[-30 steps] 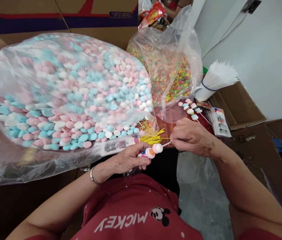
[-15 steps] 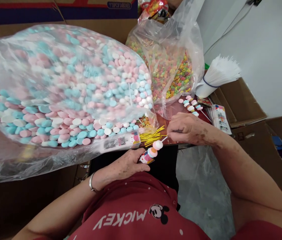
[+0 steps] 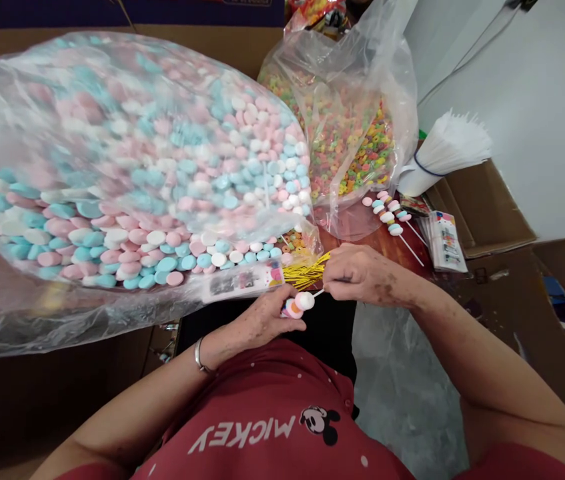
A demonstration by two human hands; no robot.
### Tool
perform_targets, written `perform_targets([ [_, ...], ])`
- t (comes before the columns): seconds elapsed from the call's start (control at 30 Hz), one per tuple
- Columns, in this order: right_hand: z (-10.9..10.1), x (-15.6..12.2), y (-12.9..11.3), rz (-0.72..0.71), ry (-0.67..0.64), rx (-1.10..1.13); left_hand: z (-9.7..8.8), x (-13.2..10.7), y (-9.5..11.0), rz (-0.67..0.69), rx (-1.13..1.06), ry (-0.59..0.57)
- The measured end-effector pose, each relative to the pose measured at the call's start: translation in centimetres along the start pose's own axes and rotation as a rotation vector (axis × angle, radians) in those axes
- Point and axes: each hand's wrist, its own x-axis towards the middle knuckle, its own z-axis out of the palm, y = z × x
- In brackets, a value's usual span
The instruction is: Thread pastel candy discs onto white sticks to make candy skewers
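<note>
A short marshmallow skewer (image 3: 303, 302) in white, pink and orange lies between my hands, close in front of my body. My left hand (image 3: 265, 319) is closed around its far end, thumb and fingers on either side. A printed plastic sleeve at that end is mostly hidden by the fingers. My right hand (image 3: 355, 275) pinches the skewer's white stick (image 3: 318, 293). Just beyond my hands, yellow twist ties (image 3: 305, 272) lie in a loose pile at the table edge. Left of them is a stack of printed plastic sleeves (image 3: 243, 280).
A huge clear bag of marshmallows (image 3: 127, 167) covers the left side. Behind stands a bag of ring candies (image 3: 349, 140). Finished-looking marshmallow skewers (image 3: 387, 212), a bundle of white sticks (image 3: 442, 150), more printed sleeves (image 3: 445, 241) and open cardboard boxes (image 3: 482, 207) are at right.
Both hands have come a little nearer each other, the right one moving left and down. The skewer now sits deeper in my left hand, and less of the printed sleeve shows.
</note>
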Motion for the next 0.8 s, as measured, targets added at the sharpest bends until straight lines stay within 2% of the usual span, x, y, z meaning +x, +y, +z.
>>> perform_targets([
  [0.13, -0.5, -0.1, -0.5, -0.206, 0.062, -0.111, 0.1, 0.5, 1.2, 0.026, 0.053, -0.097],
  [0.23, -0.7, 0.1, -0.7, -0.263, 0.056, -0.154, 0.5, 0.7, 1.7, 0.030, -0.010, -0.116],
  [0.3, -0.7, 0.3, -0.6, -0.209, 0.052, -0.146, 0.9, 0.8, 1.7, 0.010, -0.151, -0.133],
  [0.4, -0.8, 0.5, 0.1, -0.055, 0.052, -0.086, 1.1, 0.7, 1.6, -0.059, -0.476, -0.169],
  [0.47, -1.2, 0.5, 0.6, 0.015, 0.043, -0.043, 1.0, 0.4, 1.7, -0.079, -0.660, -0.138],
  [0.53, -1.8, 0.4, 0.9, 0.052, 0.032, -0.014, 0.7, -0.2, 1.9, -0.102, -0.749, -0.072],
  [0.6, -2.3, 0.3, 1.0, 0.073, 0.022, 0.002, 0.2, -0.9, 2.0, -0.150, -0.734, -0.043],
  [0.67, -2.5, 0.3, 1.0, 0.091, 0.010, 0.009, -0.3, -1.6, 2.0, -0.174, -0.618, -0.047],
  [0.8, -2.5, 0.5, 0.9, 0.101, -0.024, 0.025, -0.9, -2.3, 1.8, -0.139, -0.370, -0.077],
])
